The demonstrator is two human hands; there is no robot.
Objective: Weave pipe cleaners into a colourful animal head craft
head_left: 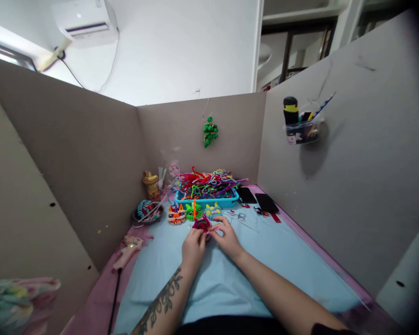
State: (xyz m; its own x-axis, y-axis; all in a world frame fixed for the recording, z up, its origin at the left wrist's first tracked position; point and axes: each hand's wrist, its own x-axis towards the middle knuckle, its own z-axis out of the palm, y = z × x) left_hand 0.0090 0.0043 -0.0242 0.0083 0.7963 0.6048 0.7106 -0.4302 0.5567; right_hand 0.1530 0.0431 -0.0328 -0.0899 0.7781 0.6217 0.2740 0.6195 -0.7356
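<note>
Near the middle of the cloth, my left hand (193, 246) pinches the near side of a small magenta pipe-cleaner piece (201, 223) with dark parts inside. My right hand (227, 236) has its thumb and index finger closed on the right edge of the same piece, its other fingers bent above. The fingertips hide part of the piece. Just beyond stand three finished-looking pipe-cleaner figures: an orange and cream one (176, 215), a green one (192, 211) and a yellow and pale blue one (212, 211).
Behind is a blue tray (209, 203) heaped with coloured pipe cleaners (209, 181). Scissors (238, 216) and black phone-like slabs (266, 203) lie right. A bowl (148, 213) and a pink glue gun (127, 253) with cord lie left. Grey partitions (202, 158) enclose the table.
</note>
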